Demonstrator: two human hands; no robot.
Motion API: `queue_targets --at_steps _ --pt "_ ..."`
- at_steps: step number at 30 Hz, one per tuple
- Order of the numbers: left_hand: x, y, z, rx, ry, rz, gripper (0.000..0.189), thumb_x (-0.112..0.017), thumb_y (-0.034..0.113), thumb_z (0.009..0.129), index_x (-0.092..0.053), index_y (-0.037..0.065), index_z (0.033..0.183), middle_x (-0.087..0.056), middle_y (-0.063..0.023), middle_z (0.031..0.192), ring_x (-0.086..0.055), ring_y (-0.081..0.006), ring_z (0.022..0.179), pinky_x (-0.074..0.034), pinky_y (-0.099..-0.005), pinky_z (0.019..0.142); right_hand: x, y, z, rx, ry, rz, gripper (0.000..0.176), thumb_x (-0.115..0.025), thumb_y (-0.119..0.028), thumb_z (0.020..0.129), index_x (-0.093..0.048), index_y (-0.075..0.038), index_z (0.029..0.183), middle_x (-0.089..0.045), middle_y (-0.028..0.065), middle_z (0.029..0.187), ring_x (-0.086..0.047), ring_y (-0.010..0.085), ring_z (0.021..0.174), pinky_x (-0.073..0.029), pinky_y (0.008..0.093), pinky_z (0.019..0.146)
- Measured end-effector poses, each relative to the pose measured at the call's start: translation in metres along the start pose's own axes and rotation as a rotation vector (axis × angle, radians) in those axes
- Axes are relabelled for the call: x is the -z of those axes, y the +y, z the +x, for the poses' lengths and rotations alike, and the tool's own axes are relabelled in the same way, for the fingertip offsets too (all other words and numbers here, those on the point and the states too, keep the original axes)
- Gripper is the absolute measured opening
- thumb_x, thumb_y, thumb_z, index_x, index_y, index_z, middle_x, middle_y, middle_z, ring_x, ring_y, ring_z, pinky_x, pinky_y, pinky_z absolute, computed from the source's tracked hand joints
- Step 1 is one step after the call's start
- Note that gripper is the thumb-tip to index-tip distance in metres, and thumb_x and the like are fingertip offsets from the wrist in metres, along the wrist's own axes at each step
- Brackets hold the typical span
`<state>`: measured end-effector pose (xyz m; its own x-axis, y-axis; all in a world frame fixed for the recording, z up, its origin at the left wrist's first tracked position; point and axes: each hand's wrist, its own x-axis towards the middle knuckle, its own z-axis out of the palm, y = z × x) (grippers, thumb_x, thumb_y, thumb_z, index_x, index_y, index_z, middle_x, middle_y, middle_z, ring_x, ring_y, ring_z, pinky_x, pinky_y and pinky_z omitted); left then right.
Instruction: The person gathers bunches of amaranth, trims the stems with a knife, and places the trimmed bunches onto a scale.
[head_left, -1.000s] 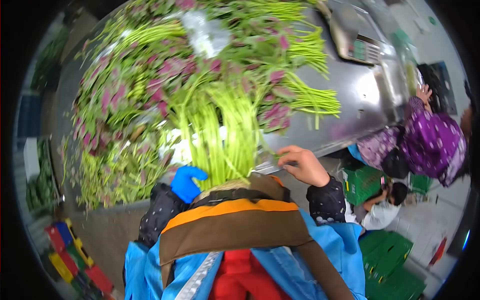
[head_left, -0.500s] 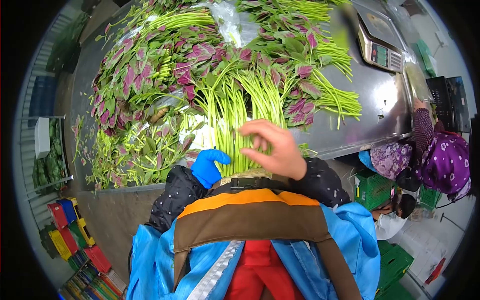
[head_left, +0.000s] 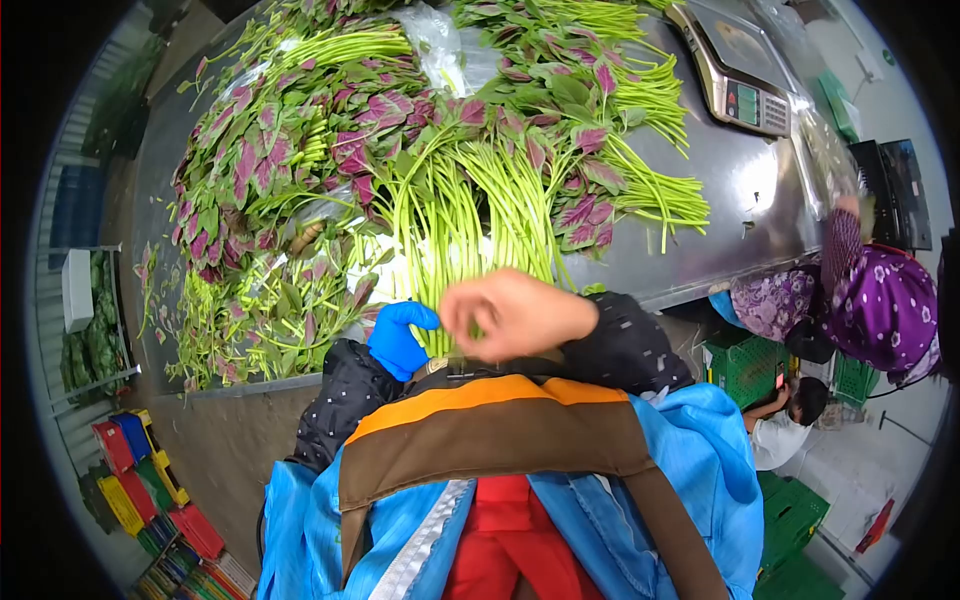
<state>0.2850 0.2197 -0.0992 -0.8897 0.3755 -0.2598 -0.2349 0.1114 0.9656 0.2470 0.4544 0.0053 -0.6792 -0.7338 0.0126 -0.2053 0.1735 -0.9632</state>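
Observation:
A bundle of red-and-green amaranth lies with its stem ends toward me, a second bundle beside it on the right. At the left bundle's lower left edge is my left hand, in a blue glove, fingers curled closed with the thumb against the stems. What it grips is hidden. My bare right hand hovers over the stem ends, thumb and fingers bent into a pinch with a bit of green showing through the gap. It is blurred, and anything held in it is too small to make out.
More amaranth is heaped on the metal table, with loose trimmings at the left. A digital scale stands at the upper right. One person in purple and another in white are on the right near green crates.
My right hand has moved left and down, nearer the gloved hand, and its fingers have curled in. My left hand has shifted slightly left with the camera view.

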Motion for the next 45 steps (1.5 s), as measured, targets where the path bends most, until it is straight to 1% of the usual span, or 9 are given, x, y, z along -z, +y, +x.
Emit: queue_targets --at_steps 7,10,16,21,29,34,37,41,45 --pt "0.004 -0.065 0.012 0.313 0.075 -0.625 0.013 -0.052 -0.002 0.071 -0.063 0.002 0.076 -0.064 -0.0113 0.082 -0.062 -0.0226 0.083 -0.050 -0.0375 0.082 0.067 0.029 -0.123 -0.102 0.129 0.642 0.016 -0.076 -0.010 0.070 -0.064 -0.007 0.080 -0.061 -0.0025 0.072 -0.052 0.0100 0.057 -0.041 0.0246 0.052" --pt "0.016 -0.084 0.010 0.401 0.058 -0.649 0.035 -0.049 0.005 0.067 -0.059 -0.002 0.100 -0.061 -0.0174 0.103 -0.057 -0.0309 0.100 -0.042 -0.0441 0.095 0.054 0.067 -0.144 -0.618 0.426 -0.954 0.012 -0.072 -0.010 0.072 -0.065 -0.007 0.083 -0.062 0.0022 0.074 -0.057 0.0157 0.062 -0.044 0.0290 0.054" --pt "0.008 0.004 0.006 0.402 0.075 -0.710 0.004 -0.053 0.011 0.069 -0.054 0.008 0.069 -0.056 -0.0067 0.076 -0.055 -0.0235 0.083 -0.045 -0.0402 0.079 0.006 0.127 -0.110 -0.375 0.904 0.184 0.030 -0.064 -0.017 0.086 -0.060 -0.002 0.111 -0.064 0.0100 0.101 -0.061 0.0141 0.092 -0.049 0.0301 0.082" --pt "-0.010 0.022 0.020 0.445 -0.204 -0.848 0.067 -0.054 0.026 0.069 -0.043 0.004 0.131 -0.049 -0.0161 0.130 -0.047 -0.0358 0.118 -0.035 -0.0480 0.102 -0.007 0.154 -0.072 -0.356 0.659 0.078 0.059 -0.060 -0.049 0.085 -0.054 0.004 0.112 -0.062 0.0133 0.098 -0.058 0.0171 0.092 -0.047 0.0308 0.080" --pt "-0.016 0.028 0.022 0.528 -0.101 -0.886 0.057 -0.053 0.020 0.087 -0.034 0.003 0.138 -0.044 -0.0152 0.137 -0.045 -0.0315 0.122 -0.034 -0.0460 0.105 -0.023 0.136 -0.060 -0.117 0.457 1.117 0.053 -0.077 -0.030 0.076 -0.057 0.000 0.114 -0.061 0.0057 0.108 -0.054 0.0144 0.100 -0.041 0.0284 0.087" --pt "-0.024 0.028 0.032 0.377 -0.067 -0.428 0.053 -0.061 0.012 0.085 -0.041 0.001 0.132 -0.052 -0.0110 0.127 -0.052 -0.0238 0.112 -0.041 -0.0383 0.097 -0.030 0.122 -0.045 -0.055 0.366 0.948 0.056 -0.080 -0.021 0.073 -0.053 -0.003 0.118 -0.060 0.0058 0.112 -0.055 0.0157 0.101 -0.043 0.0304 0.089" --pt "-0.049 0.050 0.043 0.214 -0.059 -0.101 0.049 -0.066 0.002 0.078 -0.049 -0.002 0.124 -0.057 -0.0088 0.115 -0.057 -0.0188 0.099 -0.046 -0.0321 0.086 -0.022 0.091 -0.030 -0.101 0.488 -0.009 0.037 -0.066 -0.031 0.084 -0.059 0.003 0.095 -0.063 0.0104 0.078 -0.057 0.0144 0.073 -0.047 0.0315 0.067" --pt "-0.060 0.080 0.030 0.259 0.013 -0.215 0.039 -0.064 0.001 0.075 -0.056 -0.001 0.114 -0.064 -0.0098 0.104 -0.062 -0.0202 0.092 -0.051 -0.0319 0.078 -0.032 0.087 -0.036 -0.335 0.587 0.467 0.037 -0.059 -0.036 0.088 -0.063 0.001 0.089 -0.058 0.0021 0.070 -0.050 0.0106 0.064 -0.045 0.0334 0.058" --pt "-0.057 0.063 0.035 0.394 -0.027 -0.428 0.047 -0.063 -0.003 0.072 -0.054 0.002 0.118 -0.062 -0.0085 0.109 -0.059 -0.0208 0.101 -0.046 -0.0335 0.089 -0.037 0.080 -0.052 -0.292 0.597 1.102 0.036 -0.056 -0.024 0.092 -0.053 -0.002 0.121 -0.060 0.0040 0.110 -0.055 0.0104 0.098 -0.044 0.0285 0.085"
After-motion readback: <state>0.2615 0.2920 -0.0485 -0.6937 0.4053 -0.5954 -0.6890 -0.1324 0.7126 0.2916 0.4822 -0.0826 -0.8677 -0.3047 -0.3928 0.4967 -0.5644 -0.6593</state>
